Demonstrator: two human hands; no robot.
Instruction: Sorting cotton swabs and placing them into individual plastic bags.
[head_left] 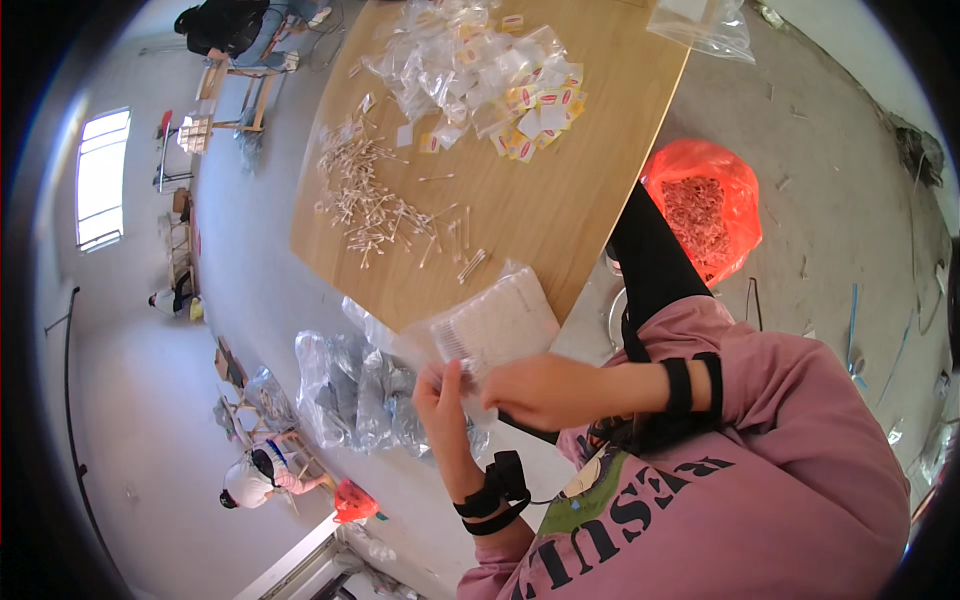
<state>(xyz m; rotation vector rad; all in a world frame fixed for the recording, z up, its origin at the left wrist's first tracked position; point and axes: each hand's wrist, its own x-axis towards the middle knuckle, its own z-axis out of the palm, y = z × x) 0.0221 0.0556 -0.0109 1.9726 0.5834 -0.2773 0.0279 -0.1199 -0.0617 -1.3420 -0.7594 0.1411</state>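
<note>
Close in front of my body, at the table's near corner, my two hands are together. My left hand (442, 402) pinches a small clear plastic bag (466, 374) between thumb and fingers. Curled in beside it, my right hand (540, 390) is closed; its fingertips are turned away, so what they hold is hidden. Just beyond them a stack of clear plastic bags (500, 318) lies on the wooden table (550, 215). Farther off are a loose heap of cotton swabs (375, 205) and a few swabs lying together (471, 266).
Yellow-and-white printed cards (545, 118) and a pile of clear bags (450, 60) cover the table's far part. A red plastic bag (703, 215) full of small pieces stands right of the table. Crumpled clear plastic (350, 395) lies at left. Other people (252, 478) work farther away.
</note>
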